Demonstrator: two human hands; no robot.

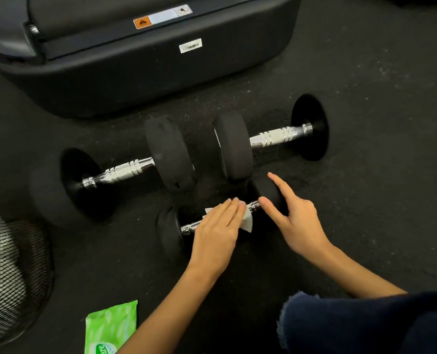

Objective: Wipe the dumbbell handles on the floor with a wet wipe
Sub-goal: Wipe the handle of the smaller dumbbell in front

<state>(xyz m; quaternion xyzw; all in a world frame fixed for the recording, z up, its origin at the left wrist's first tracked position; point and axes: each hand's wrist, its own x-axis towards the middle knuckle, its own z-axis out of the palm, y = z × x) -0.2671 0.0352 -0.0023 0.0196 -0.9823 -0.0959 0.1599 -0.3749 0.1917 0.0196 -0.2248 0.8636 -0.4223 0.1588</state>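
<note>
Both bare forearms reach forward and inward. The left hand [216,231] lies palm down, fingers together and nearly flat. The right hand [297,221] is spread, forefinger stretched ahead, thumb angled toward the left hand's fingertips.

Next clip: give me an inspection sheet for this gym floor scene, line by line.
Surface: black speckled rubber floor.
Job's things: small dumbbell nearest; white wet wipe pressed on its handle; two larger dumbbells behind, left dumbbell and right dumbbell, handles bare.
Clutter: green wipes pack near the bottom edge.
Grippers: left hand flat on the wipe; right hand open, steadying the small dumbbell's right weight.
Cables: nothing seen.
Surroundings: black machine base behind; mesh fan guard at left.
</note>
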